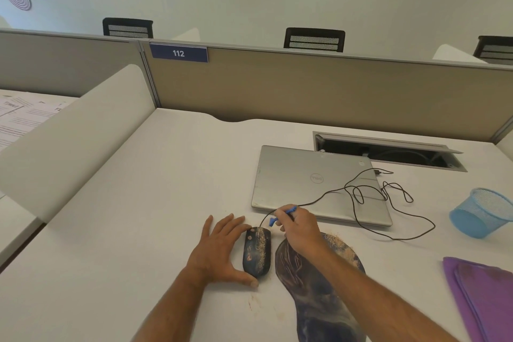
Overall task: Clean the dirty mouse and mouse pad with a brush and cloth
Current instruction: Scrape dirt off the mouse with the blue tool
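While left hand (pixel 219 250) braces mouse (pixel 256 251) with straight fingers, right grip (pixel 298 226) clamped on brush (pixel 280 216) just beyond it.

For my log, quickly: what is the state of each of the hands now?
Left hand: open, fingers straight, resting against the mouse.
Right hand: closed, holding the blue brush.

Bright, even overhead light; faint soft shadows; wide-angle bowing at edges; slight overall softness.
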